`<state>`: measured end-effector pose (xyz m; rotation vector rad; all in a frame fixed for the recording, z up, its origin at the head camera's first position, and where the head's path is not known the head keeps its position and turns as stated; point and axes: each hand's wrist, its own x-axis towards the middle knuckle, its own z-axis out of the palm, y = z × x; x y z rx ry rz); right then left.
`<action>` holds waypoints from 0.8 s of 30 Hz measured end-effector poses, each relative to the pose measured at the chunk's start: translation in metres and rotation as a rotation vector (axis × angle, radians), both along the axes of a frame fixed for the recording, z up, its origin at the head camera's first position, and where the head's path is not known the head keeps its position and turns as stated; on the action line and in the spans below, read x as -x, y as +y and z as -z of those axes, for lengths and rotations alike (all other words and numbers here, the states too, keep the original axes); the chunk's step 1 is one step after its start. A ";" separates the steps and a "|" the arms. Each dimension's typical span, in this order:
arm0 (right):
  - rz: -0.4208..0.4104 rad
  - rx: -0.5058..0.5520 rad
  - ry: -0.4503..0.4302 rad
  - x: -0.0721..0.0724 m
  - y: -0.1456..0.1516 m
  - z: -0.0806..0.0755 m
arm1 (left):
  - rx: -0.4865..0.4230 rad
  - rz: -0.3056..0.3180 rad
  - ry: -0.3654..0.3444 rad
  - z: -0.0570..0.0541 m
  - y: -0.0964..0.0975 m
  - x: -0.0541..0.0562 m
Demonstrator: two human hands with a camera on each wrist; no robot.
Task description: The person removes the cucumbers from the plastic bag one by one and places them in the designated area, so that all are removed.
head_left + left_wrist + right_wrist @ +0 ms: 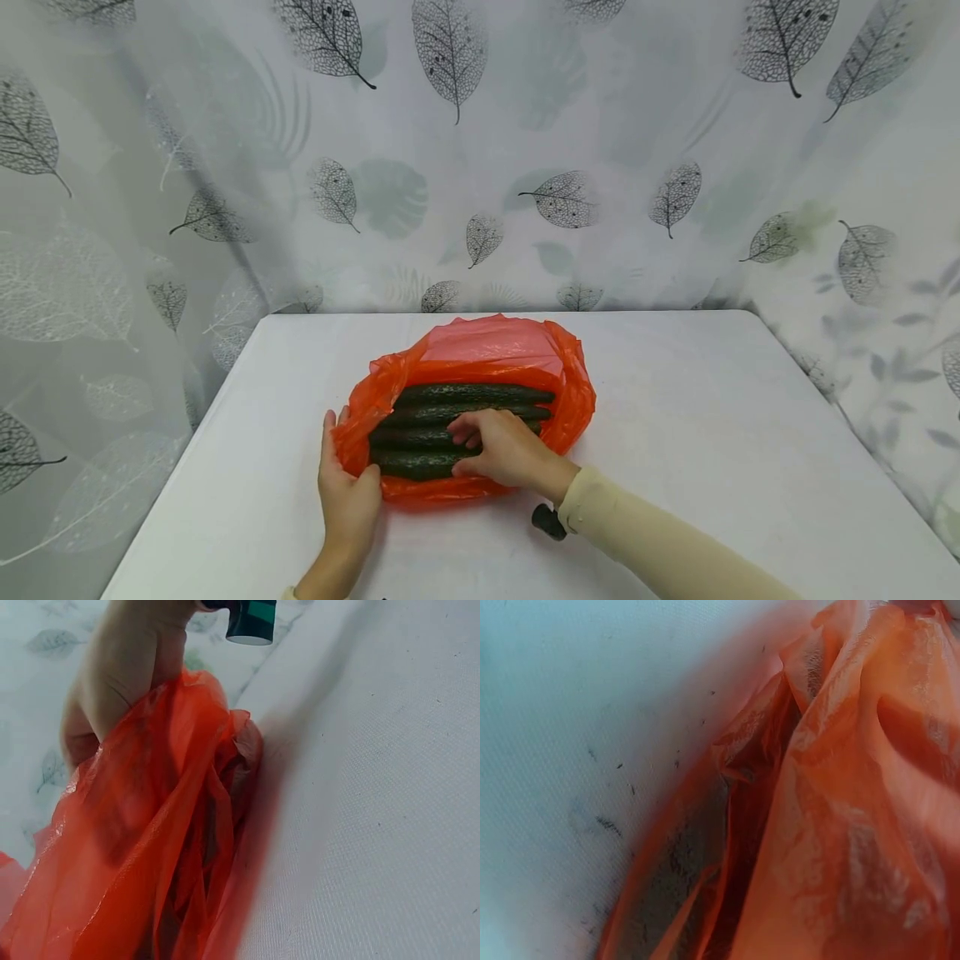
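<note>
An orange-red plastic bag [576, 400] lies with its mouth spread, and several dark green cucumbers [472, 392] lie side by side inside. My left hand [348, 496] grips the bag's left edge, thumb at the front, fingers behind the film. Over the front cucumbers, my right hand [502, 450] reaches into the bag with bent fingers and thumb apart; whether they touch a cucumber I cannot tell. In the left wrist view the bag [150, 832] hides the fingertips of the right hand [124, 667]. The right wrist view holds mostly crumpled bag film [832, 825].
The bag rests on a white table [690, 400]. A dark cylindrical device [549, 522] hangs beneath the right wrist. Behind the table is a leaf-patterned curtain [480, 183], which also runs along both sides.
</note>
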<state>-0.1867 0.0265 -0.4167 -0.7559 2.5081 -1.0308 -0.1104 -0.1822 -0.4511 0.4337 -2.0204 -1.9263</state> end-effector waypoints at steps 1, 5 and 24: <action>-0.003 0.001 0.008 0.000 0.000 0.000 | 0.001 0.001 -0.005 0.000 0.000 0.000; -0.006 -0.029 0.033 -0.002 -0.001 0.001 | -0.004 -0.002 -0.008 0.000 0.001 -0.001; -0.045 -0.190 0.245 -0.014 -0.011 0.013 | -0.059 0.006 -0.089 0.000 -0.002 -0.004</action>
